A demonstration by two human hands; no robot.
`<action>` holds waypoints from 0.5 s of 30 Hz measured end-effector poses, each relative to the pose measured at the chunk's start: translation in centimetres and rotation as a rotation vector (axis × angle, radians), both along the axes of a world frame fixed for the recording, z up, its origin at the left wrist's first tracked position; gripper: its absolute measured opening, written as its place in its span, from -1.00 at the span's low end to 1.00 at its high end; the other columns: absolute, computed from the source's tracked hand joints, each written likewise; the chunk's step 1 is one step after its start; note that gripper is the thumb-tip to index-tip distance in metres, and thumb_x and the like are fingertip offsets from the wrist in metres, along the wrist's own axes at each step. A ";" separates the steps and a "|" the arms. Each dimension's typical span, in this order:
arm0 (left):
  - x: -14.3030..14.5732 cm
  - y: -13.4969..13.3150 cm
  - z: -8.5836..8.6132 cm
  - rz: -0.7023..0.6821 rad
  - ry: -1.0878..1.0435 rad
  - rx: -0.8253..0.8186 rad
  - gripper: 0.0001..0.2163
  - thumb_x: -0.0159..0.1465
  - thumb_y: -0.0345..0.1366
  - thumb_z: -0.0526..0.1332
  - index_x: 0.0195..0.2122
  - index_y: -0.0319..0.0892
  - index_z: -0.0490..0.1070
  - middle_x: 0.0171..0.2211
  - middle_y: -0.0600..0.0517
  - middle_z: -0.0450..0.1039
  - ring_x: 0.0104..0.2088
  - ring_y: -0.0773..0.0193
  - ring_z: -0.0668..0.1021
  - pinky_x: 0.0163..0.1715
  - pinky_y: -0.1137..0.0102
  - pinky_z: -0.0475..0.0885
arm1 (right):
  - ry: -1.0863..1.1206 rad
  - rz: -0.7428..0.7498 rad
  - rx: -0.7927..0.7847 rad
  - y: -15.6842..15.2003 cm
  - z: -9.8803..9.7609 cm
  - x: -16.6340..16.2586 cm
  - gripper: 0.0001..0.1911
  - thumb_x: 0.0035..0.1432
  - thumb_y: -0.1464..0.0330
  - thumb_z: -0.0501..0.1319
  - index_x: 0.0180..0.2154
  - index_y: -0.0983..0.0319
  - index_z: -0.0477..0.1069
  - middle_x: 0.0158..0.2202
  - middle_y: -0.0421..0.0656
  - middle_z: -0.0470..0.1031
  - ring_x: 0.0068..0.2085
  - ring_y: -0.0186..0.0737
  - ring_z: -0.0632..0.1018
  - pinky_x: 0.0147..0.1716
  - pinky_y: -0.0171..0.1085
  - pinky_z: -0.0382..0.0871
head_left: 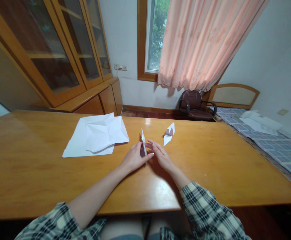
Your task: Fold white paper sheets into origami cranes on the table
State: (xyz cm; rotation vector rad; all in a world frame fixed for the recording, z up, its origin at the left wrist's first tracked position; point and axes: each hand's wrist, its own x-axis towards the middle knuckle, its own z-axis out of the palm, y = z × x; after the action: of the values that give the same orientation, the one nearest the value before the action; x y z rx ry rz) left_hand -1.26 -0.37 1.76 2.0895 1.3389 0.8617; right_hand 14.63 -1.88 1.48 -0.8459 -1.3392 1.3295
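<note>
A folded piece of white paper (143, 138) stands on edge between my hands, above the wooden table (185, 173). My left hand (134, 158) is closed on it, with the thumb across its lower part and the other fingers on its left side. To the right of the paper is my right hand (162, 156), its fingers stretched out toward the paper and close to it; whether they touch it I cannot tell. Beyond that hand lies a small folded paper piece (171, 128), white with a brownish middle.
Creased white sheets (76, 143) lie overlapping on the table's left side. Behind the table are a glass-door cabinet (85, 83), a pink curtain (197, 43) and a dark red armchair (192, 103). On the right stands a bed (257, 133) with papers on it.
</note>
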 end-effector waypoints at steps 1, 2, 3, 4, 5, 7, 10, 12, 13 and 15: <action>0.0 0.1 -0.1 0.000 -0.074 -0.049 -0.55 0.13 0.01 0.21 -0.08 -0.20 0.31 -0.12 -0.12 0.45 -0.10 0.01 0.49 -0.11 0.15 0.38 | -0.002 0.003 0.019 -0.1 0.1 0.0 -0.52 0.22 0.03 0.06 0.07 0.10 0.32 0.04 -0.07 0.45 0.10 -0.16 0.43 0.12 -0.06 0.24; 0.1 0.3 -0.3 -0.003 -0.160 -0.097 -0.56 0.14 -0.03 0.21 -0.05 -0.21 0.30 -0.10 -0.13 0.45 -0.08 0.02 0.49 -0.09 0.16 0.38 | -0.008 0.005 0.039 -0.3 0.3 0.0 -0.51 0.22 0.03 0.05 0.09 0.10 0.31 0.03 -0.07 0.46 0.10 -0.16 0.42 0.13 -0.04 0.22; 0.2 0.5 -0.6 -0.006 -0.259 -0.145 -0.57 0.14 -0.07 0.21 -0.04 -0.21 0.31 -0.08 -0.13 0.45 -0.07 0.02 0.49 -0.07 0.16 0.38 | -0.021 0.005 0.058 -0.4 0.5 0.0 -0.50 0.22 0.02 0.04 0.10 0.10 0.30 0.02 -0.07 0.47 0.11 -0.16 0.42 0.14 -0.03 0.20; 0.2 0.7 -0.8 -0.010 -0.369 -0.190 -0.58 0.13 -0.11 0.21 -0.03 -0.22 0.31 -0.06 -0.12 0.45 -0.05 0.03 0.49 -0.05 0.16 0.37 | -0.039 0.003 0.078 -0.4 0.6 0.0 -0.50 0.22 0.03 0.04 0.10 0.10 0.29 0.01 -0.08 0.48 0.11 -0.16 0.42 0.15 -0.03 0.19; 0.3 0.8 -1.0 -0.004 -0.486 -0.239 -0.57 0.11 -0.13 0.22 -0.02 -0.22 0.31 -0.05 -0.11 0.45 -0.04 0.03 0.49 -0.04 0.16 0.38 | -0.058 -0.005 0.101 -0.4 0.8 0.1 -0.51 0.23 0.04 0.04 0.10 0.10 0.29 0.00 -0.09 0.48 0.11 -0.17 0.42 0.15 -0.03 0.19; 0.5 1.1 -1.2 0.023 -0.717 -0.342 -0.53 0.08 -0.15 0.24 0.00 -0.22 0.31 -0.04 -0.10 0.46 -0.04 0.04 0.50 -0.05 0.17 0.40 | -0.094 -0.054 0.160 -0.3 0.9 0.4 -0.56 0.23 0.08 0.06 0.08 0.09 0.31 0.01 -0.10 0.47 0.10 -0.17 0.42 0.15 -0.05 0.19; 0.6 1.1 -1.0 0.069 -0.967 -0.482 -0.53 0.05 -0.18 0.26 -0.02 -0.23 0.33 -0.08 -0.10 0.50 -0.09 0.07 0.54 -0.08 0.19 0.44 | -0.150 -0.263 0.252 0.5 0.4 1.2 -0.60 0.19 0.15 0.13 0.05 0.10 0.34 0.07 -0.08 0.40 0.10 -0.15 0.40 0.13 -0.07 0.22; 0.7 1.0 -0.7 0.081 -1.058 -0.547 -0.57 0.02 -0.23 0.28 -0.07 -0.23 0.35 -0.11 -0.09 0.52 -0.11 0.10 0.55 -0.07 0.21 0.45 | -0.216 -0.445 0.264 1.1 -0.2 1.7 -0.54 0.13 0.17 0.19 0.06 0.10 0.31 0.11 -0.05 0.32 0.13 -0.13 0.35 0.13 -0.06 0.22; 0.7 1.0 -0.6 0.087 -1.087 -0.574 -0.59 0.01 -0.26 0.28 -0.09 -0.24 0.37 -0.13 -0.09 0.52 -0.12 0.11 0.56 -0.07 0.21 0.45 | -0.229 -0.492 0.231 1.5 -0.4 1.8 -0.48 0.09 0.18 0.22 0.10 0.11 0.27 0.12 -0.03 0.30 0.13 -0.11 0.34 0.12 -0.06 0.24; 0.8 0.8 -0.5 0.089 -1.114 -0.622 -0.62 0.00 -0.28 0.29 -0.13 -0.26 0.38 -0.15 -0.10 0.53 -0.13 0.11 0.56 -0.06 0.22 0.44 | -0.170 -0.478 0.103 1.9 -0.8 1.9 -0.40 0.06 0.16 0.24 0.13 0.14 0.22 0.06 0.00 0.35 0.08 -0.09 0.39 0.05 -0.06 0.31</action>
State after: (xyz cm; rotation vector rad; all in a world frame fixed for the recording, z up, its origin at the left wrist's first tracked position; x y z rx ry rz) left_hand -0.50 0.41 1.28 0.8062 0.8729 1.1761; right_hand 16.53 0.02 0.68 -1.1415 -1.2213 0.8250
